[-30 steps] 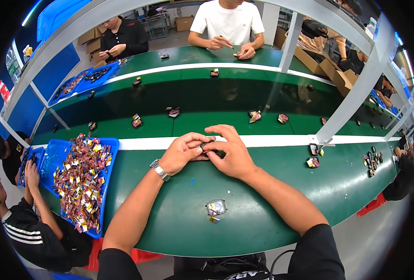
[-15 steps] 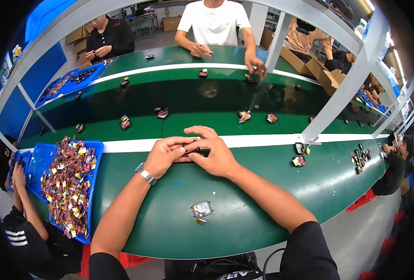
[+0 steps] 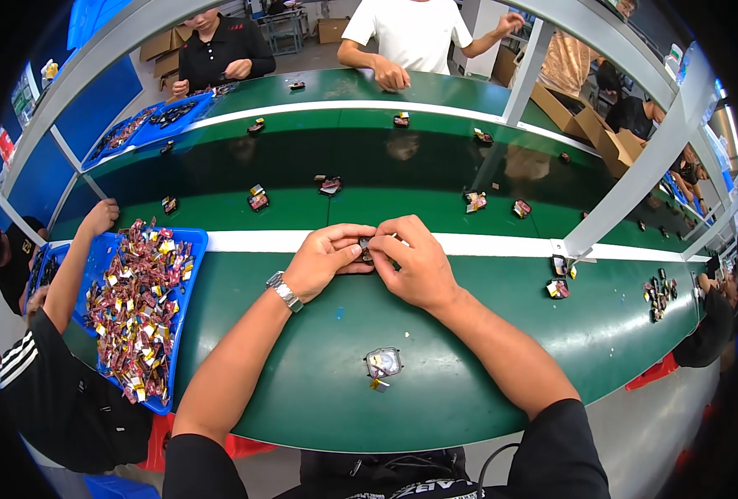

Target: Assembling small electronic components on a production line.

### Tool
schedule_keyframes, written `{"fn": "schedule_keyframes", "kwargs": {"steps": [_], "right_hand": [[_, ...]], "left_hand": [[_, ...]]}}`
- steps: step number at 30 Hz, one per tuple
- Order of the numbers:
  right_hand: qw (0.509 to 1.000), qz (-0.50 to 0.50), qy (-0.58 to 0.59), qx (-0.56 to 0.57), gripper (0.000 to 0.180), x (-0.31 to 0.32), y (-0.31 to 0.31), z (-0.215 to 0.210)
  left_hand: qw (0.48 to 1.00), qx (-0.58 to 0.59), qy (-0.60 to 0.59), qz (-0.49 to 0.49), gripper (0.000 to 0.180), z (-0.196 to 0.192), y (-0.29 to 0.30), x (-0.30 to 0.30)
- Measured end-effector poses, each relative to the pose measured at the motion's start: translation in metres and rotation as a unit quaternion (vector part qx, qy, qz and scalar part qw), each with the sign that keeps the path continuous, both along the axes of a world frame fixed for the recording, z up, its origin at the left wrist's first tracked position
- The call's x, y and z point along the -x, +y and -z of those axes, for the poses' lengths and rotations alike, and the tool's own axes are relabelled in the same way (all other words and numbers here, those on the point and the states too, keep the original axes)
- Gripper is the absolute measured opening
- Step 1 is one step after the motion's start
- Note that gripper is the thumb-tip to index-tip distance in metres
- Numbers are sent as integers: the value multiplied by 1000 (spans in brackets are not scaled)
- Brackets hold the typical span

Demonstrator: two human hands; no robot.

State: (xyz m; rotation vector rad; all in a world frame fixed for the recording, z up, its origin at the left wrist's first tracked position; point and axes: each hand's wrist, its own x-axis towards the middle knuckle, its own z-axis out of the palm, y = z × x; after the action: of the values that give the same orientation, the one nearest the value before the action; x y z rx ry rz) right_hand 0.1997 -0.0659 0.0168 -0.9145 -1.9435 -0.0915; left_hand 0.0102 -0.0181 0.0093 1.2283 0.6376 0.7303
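My left hand [image 3: 329, 259], with a metal-banded watch [image 3: 284, 291] on its wrist, is closed around one side of a small dark casing [image 3: 366, 249]. My right hand [image 3: 419, 270] pinches at the same piece from the other side. Fingers cover most of the casing, so its inside cannot be made out. Nearer to me on the green bench lies a squarish clear-and-grey housing [image 3: 383, 363] with dark corners. A small yellow-and-silver tab [image 3: 380, 385] sticks out at its lower edge.
A blue tray [image 3: 187, 308] heaped with small reddish parts [image 3: 136, 320] stands at my left. Beyond the white rail [image 3: 485, 244], the green conveyor [image 3: 294, 212] carries scattered casings. Dark assemblies [image 3: 660, 295] lie far right. A grey post [image 3: 635, 158] slants up at the right. Co-workers sit around.
My right fingers have drawn in to a tighter pinch on the casing. A co-worker at left has stretched an arm toward the conveyor; the white-shirted person opposite has pulled a hand back. The view has shifted slightly.
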Motion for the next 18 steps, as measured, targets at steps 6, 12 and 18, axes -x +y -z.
{"fn": "schedule_keyframes", "kwargs": {"steps": [6, 12, 18], "right_hand": [[997, 42, -53, -31, 19, 5, -5, -5], [991, 30, -110, -76, 14, 0, -2, -3], [990, 44, -115, -63, 19, 1, -1, 0]], "left_hand": [[1000, 3, -6, 5, 32, 1, 1, 1], [1000, 8, -3, 2, 31, -2, 0, -1], [1000, 9, -2, -3, 31, -3, -2, -1]]}}
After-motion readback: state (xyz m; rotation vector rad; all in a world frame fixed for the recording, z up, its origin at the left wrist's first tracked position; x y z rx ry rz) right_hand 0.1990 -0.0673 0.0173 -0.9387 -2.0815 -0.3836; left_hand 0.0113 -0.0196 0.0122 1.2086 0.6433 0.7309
